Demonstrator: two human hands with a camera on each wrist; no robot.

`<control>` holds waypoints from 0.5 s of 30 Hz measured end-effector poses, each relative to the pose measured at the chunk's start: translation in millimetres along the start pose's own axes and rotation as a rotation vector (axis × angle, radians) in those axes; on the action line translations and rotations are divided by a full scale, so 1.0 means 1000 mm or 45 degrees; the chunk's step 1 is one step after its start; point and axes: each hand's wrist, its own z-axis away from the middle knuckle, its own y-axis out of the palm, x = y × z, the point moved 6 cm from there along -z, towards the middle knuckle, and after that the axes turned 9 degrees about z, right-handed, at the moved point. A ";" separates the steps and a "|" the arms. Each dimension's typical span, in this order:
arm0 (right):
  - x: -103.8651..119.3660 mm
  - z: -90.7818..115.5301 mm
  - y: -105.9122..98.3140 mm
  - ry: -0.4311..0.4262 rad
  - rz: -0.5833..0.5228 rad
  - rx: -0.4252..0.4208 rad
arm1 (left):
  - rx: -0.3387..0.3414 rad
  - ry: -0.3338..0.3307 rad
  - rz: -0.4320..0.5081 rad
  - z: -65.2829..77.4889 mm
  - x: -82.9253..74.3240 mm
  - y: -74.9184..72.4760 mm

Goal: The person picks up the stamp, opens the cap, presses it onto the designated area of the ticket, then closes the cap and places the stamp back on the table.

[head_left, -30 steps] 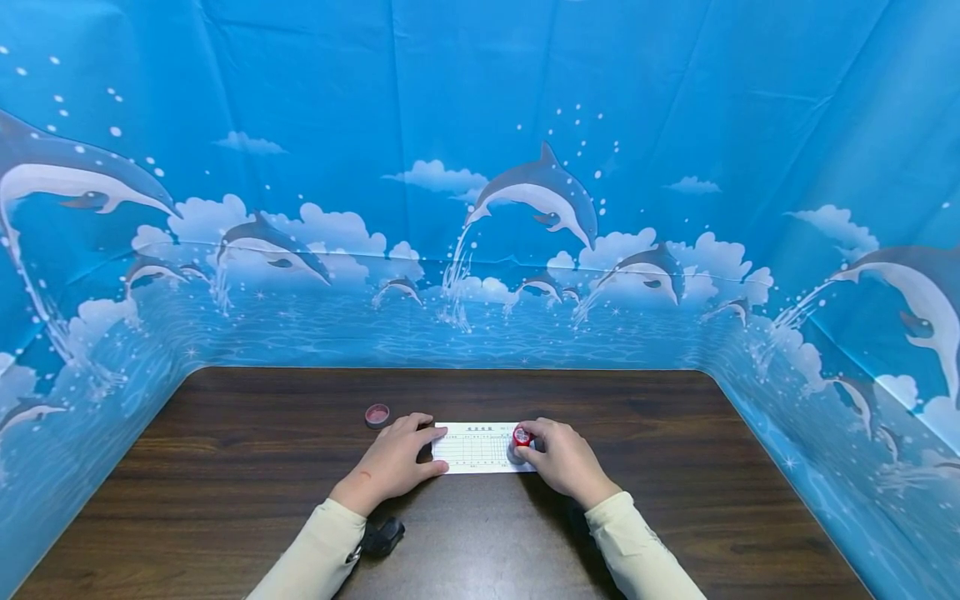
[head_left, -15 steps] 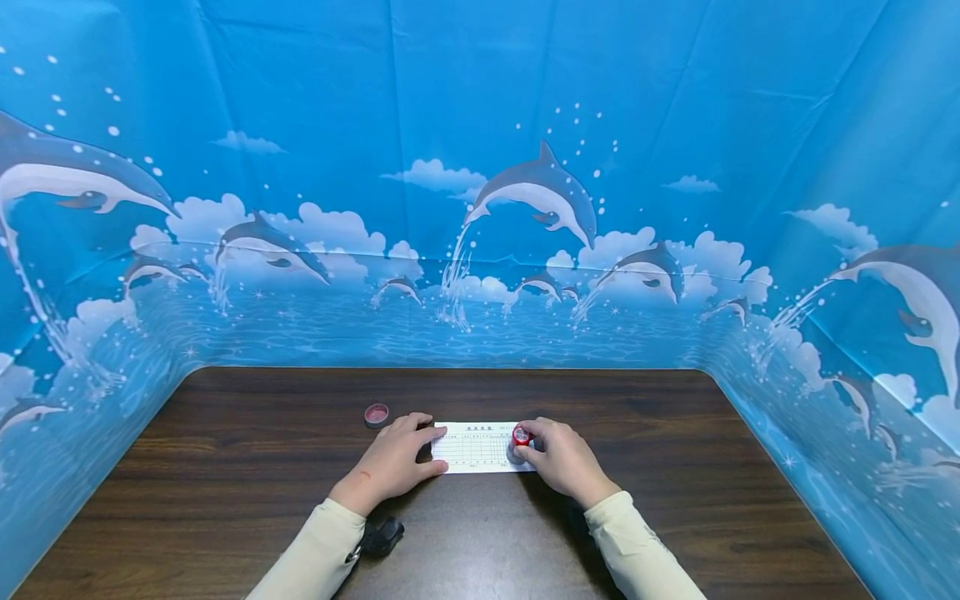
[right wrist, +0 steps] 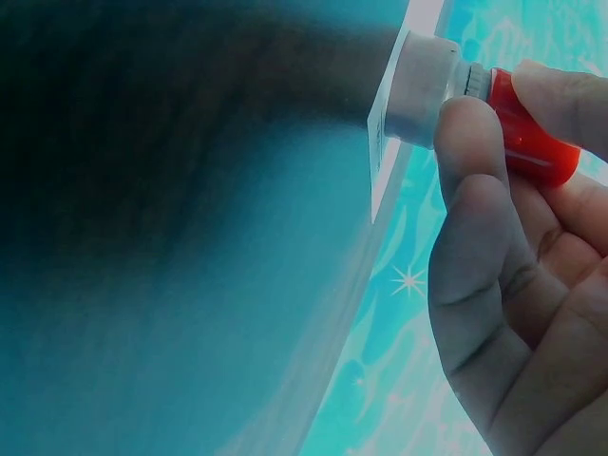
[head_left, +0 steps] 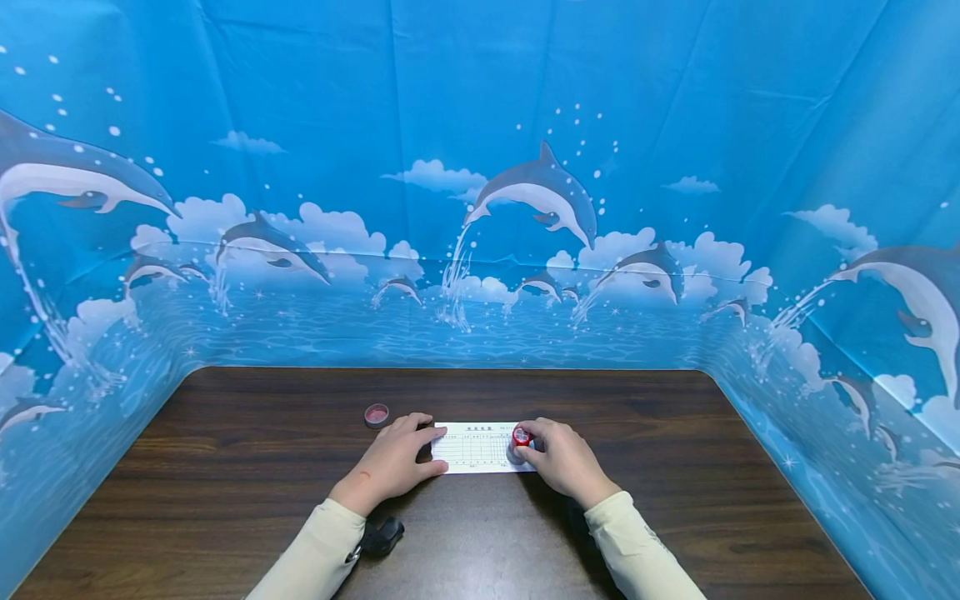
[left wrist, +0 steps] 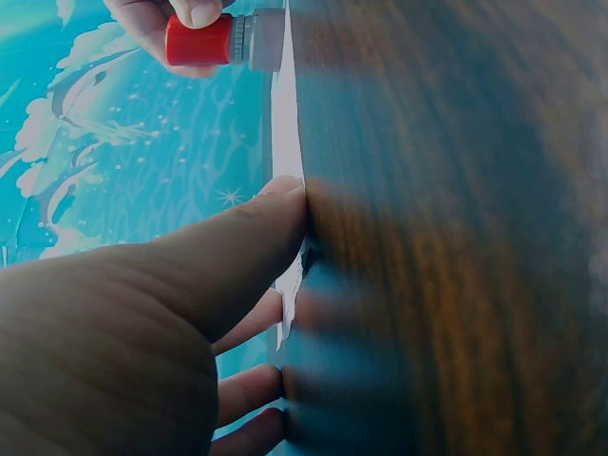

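Note:
A white printed form [head_left: 472,450] with a ruled table lies flat on the dark wooden table. My left hand [head_left: 401,458] rests at its left end, thumb and fingers spread; in the left wrist view the thumb [left wrist: 247,228] presses on the paper edge. At the form's right end, my right hand [head_left: 570,458] grips a round stamp [head_left: 521,436] by its red handle. In the right wrist view the stamp's greyish base [right wrist: 423,87] stands upright against the paper, its underside hidden.
A small round ink pad [head_left: 377,415] with a reddish inside sits just beyond my left fingers. A black device [head_left: 382,537] is at the left wrist. A blue dolphin-print curtain [head_left: 480,317] encloses the back and sides of the table.

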 end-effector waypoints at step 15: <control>0.000 -0.001 0.001 0.017 -0.005 0.016 | 0.009 -0.005 -0.001 0.000 0.000 0.000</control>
